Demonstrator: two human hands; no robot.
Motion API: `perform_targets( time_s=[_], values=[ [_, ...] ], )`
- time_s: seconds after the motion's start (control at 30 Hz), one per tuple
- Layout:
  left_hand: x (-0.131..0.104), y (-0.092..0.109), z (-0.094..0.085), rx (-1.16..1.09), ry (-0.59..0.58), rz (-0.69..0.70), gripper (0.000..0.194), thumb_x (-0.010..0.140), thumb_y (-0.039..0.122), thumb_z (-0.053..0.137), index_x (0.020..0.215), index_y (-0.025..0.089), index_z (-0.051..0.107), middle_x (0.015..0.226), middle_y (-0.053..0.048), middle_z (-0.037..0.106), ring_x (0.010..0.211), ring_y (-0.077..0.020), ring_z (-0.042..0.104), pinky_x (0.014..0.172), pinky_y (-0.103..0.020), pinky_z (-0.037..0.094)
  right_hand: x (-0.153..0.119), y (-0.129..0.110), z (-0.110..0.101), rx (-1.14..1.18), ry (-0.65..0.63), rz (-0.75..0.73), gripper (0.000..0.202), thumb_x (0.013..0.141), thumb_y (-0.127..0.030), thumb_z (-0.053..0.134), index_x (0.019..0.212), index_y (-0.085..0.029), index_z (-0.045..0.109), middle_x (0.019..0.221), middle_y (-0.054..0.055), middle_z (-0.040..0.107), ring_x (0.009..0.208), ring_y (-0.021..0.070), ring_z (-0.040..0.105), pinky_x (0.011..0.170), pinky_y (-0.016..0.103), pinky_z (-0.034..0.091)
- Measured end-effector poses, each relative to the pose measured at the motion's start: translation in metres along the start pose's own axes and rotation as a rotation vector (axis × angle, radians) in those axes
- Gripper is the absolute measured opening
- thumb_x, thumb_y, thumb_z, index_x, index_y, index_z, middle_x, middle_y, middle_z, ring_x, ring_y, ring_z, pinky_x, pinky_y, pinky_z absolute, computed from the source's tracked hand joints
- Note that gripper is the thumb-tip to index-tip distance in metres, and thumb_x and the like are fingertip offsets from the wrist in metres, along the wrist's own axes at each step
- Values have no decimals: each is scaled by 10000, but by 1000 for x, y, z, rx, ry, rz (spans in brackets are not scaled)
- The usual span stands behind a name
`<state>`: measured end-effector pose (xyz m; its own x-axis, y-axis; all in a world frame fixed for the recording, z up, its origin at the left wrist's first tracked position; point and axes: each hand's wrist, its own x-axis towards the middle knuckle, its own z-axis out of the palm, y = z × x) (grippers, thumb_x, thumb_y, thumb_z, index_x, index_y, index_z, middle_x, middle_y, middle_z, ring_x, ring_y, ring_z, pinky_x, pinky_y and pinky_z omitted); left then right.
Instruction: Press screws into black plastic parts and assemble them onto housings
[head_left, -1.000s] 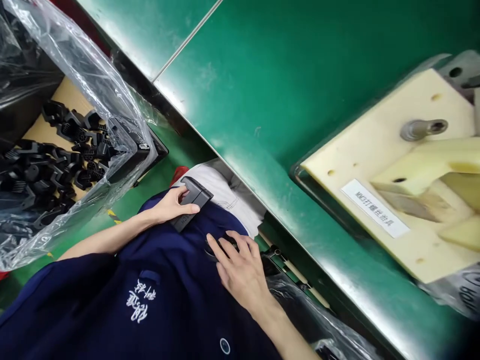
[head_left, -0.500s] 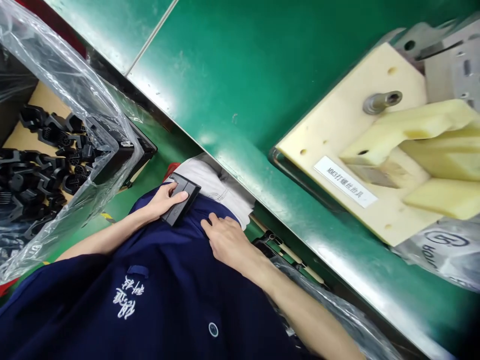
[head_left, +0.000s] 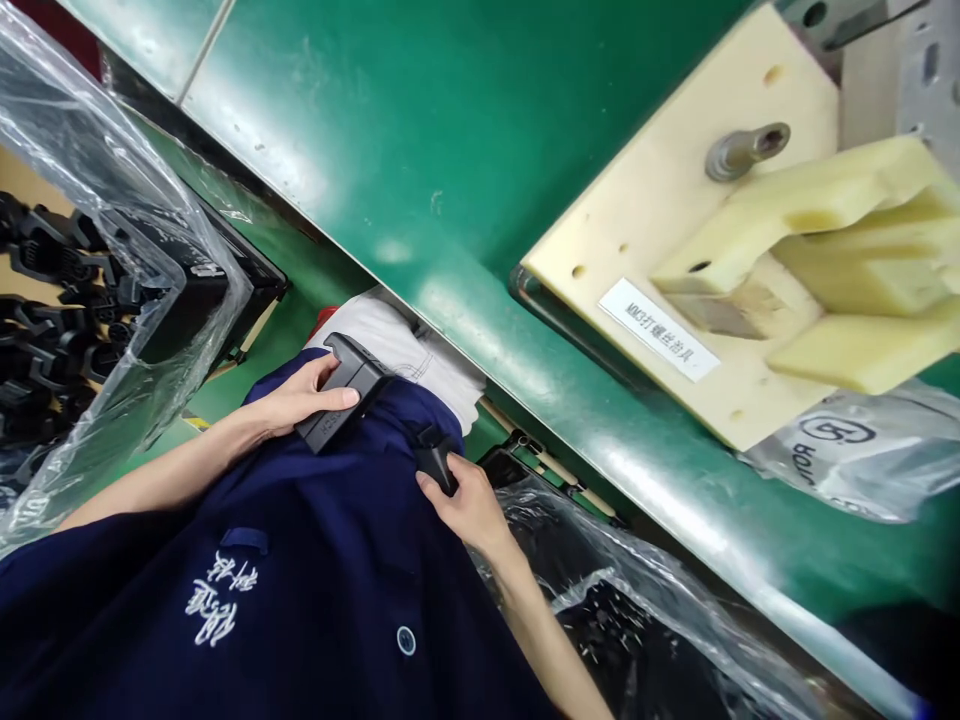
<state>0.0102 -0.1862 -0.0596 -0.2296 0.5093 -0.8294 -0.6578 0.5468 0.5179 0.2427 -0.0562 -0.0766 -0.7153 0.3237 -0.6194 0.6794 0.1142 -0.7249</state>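
In my left hand (head_left: 304, 398) is a black plastic housing (head_left: 352, 385), long and box-like, with raised letters near its lower end. The thumb lies across its face. My right hand (head_left: 471, 500) grips a smaller black plastic part (head_left: 435, 460) between thumb and fingers; its far end is dark against the blue shirt and hard to make out. The two parts are apart, both held in front of my waist, close to the bench edge.
A green bench (head_left: 420, 190) with a metal edge runs diagonally ahead. On it stands a cream fixture (head_left: 592, 240) with a metal post, beside a printed plastic bag (head_left: 847, 460). At left, a plastic-lined crate (head_left: 232, 270) holds several black parts (head_left: 52, 260). Another plastic-lined container (head_left: 622, 620) is below right.
My right hand now holds a small black part; before, no such part was visible in it. My left hand has turned the housing so its lettering shows. The view has shifted slightly.
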Motion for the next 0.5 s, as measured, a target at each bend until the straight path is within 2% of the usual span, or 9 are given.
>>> perform_targets(
  time_s=[0.1, 0.23, 0.37, 0.5],
  values=[
    [-6, 9, 10, 49, -72, -11, 552, 531, 417, 843, 961, 152, 621, 876, -44, 654, 797, -193, 596, 736, -292, 460, 4, -11, -13, 71, -61, -9, 315, 831, -415, 519, 618, -201, 430, 565, -28, 429, 525, 117, 409, 509, 244, 354],
    [-20, 12, 24, 91, 20, -22, 472, 617, 441, 805, 962, 157, 652, 918, -65, 683, 858, -214, 624, 762, -290, 474, 13, -42, -26, 48, -138, -183, 287, 867, -389, 532, 671, -192, 461, 607, -19, 471, 557, 120, 442, 535, 245, 365],
    [-35, 8, 32, 51, 86, -125, 517, 648, 524, 776, 999, 161, 667, 950, -70, 701, 839, -209, 635, 727, -281, 469, 24, -66, -18, -192, -113, -377, 329, 838, -319, 623, 609, -181, 431, 599, -13, 485, 537, 107, 446, 528, 243, 339],
    [-40, 2, 33, 121, 191, -91, 558, 697, 581, 727, 1056, 163, 641, 992, -66, 702, 896, -215, 629, 757, -284, 467, 34, -76, -3, -602, -177, -538, 195, 849, -276, 621, 724, -130, 587, 677, 51, 593, 591, 151, 543, 528, 260, 327]
  ],
)
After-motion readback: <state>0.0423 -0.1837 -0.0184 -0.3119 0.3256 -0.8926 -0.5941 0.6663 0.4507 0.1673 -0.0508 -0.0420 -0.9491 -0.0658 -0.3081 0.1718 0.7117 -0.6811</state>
